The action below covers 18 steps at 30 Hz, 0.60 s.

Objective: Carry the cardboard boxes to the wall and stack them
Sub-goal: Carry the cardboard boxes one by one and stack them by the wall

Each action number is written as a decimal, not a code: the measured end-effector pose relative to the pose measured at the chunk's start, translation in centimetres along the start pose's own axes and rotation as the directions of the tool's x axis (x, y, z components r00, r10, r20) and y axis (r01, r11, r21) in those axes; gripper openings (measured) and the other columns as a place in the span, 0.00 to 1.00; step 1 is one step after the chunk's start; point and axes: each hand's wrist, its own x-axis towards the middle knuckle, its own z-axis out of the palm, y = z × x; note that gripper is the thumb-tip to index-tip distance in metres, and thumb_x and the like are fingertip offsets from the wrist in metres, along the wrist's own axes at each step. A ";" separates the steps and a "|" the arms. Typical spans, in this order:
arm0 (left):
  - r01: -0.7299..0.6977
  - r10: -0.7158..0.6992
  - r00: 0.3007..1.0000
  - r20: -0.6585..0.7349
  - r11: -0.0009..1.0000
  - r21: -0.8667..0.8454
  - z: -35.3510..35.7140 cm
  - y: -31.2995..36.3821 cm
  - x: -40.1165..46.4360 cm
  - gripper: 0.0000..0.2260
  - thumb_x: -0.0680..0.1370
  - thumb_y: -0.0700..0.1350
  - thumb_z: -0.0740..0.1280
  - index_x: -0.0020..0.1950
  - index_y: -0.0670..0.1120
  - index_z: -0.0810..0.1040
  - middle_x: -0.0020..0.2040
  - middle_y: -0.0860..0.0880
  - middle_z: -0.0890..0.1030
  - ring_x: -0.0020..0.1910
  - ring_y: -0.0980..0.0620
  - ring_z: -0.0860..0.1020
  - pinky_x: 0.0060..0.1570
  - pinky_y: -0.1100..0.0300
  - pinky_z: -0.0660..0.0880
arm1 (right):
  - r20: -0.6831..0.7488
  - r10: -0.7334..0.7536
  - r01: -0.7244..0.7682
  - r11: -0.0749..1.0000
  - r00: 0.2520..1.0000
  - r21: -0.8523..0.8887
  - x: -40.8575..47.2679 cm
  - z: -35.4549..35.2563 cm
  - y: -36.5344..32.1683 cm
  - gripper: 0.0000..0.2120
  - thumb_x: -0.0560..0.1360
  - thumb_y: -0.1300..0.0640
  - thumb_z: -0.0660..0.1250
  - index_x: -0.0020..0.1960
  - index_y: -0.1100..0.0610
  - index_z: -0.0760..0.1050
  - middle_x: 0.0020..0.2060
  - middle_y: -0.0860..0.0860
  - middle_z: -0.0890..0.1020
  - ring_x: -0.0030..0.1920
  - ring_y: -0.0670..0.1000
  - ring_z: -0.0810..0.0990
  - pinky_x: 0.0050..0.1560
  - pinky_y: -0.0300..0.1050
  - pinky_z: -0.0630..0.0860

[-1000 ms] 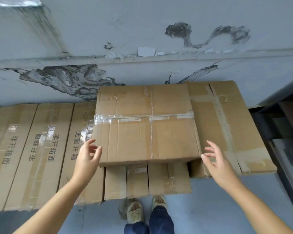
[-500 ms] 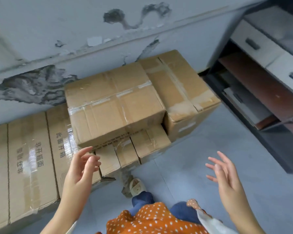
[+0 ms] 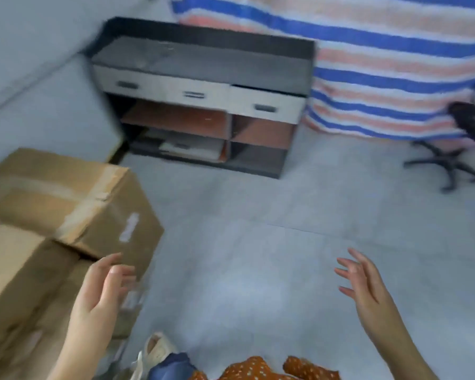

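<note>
Hovering empty with fingers spread, the left hand [image 3: 99, 294] overlaps stacked cardboard boxes [image 3: 66, 204]; beyond the equally open right hand [image 3: 365, 283] stand a drawer cabinet [image 3: 203, 89] and office chair [image 3: 461, 138].

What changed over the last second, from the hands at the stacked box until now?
The view swung right, off the wall toward a black cabinet. Both hands, left hand and right hand, drew away from the taped brown cardboard boxes, empty throughout. The boxes stayed stacked.

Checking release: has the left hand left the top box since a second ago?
Yes. The left hand has drawn back off the top box, toward the person, open and empty in front of the stack.
</note>
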 end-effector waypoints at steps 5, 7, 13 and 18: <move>-0.074 0.091 0.936 0.341 0.995 -0.065 15.1 3.7 -0.8 0.06 0.79 0.50 0.61 0.54 0.52 0.73 0.46 0.42 0.79 0.38 0.61 0.80 0.39 0.69 0.77 | -0.312 0.119 -0.080 0.988 0.943 0.134 -3.2 -11.6 2.2 0.31 0.61 0.22 0.58 0.59 0.37 0.69 0.57 0.41 0.79 0.54 0.39 0.79 0.48 0.37 0.79; -0.077 0.104 0.884 0.456 0.994 -0.078 19.9 5.5 -1.4 0.10 0.79 0.49 0.62 0.58 0.47 0.73 0.47 0.43 0.79 0.43 0.55 0.80 0.41 0.68 0.77 | -0.403 0.185 -0.093 0.967 0.897 0.236 -4.8 -15.2 3.3 0.42 0.53 0.18 0.61 0.60 0.39 0.69 0.56 0.43 0.79 0.53 0.40 0.80 0.45 0.35 0.80; -0.122 0.091 0.680 0.727 0.992 -0.010 32.6 8.4 -2.7 0.12 0.80 0.49 0.57 0.59 0.48 0.74 0.51 0.42 0.80 0.51 0.46 0.79 0.43 0.68 0.78 | -0.637 0.381 -0.090 0.893 0.671 0.440 -9.9 -23.1 7.3 0.58 0.39 0.18 0.65 0.63 0.47 0.68 0.53 0.45 0.79 0.51 0.43 0.80 0.39 0.32 0.80; -0.133 0.103 0.514 0.852 0.990 -0.040 44.6 9.7 -4.6 0.10 0.81 0.44 0.55 0.54 0.53 0.75 0.50 0.44 0.80 0.51 0.48 0.79 0.41 0.70 0.78 | -0.713 0.555 -0.025 0.796 0.429 0.604 -10.1 -27.3 10.0 0.27 0.74 0.34 0.60 0.64 0.51 0.69 0.59 0.57 0.79 0.53 0.55 0.79 0.51 0.52 0.75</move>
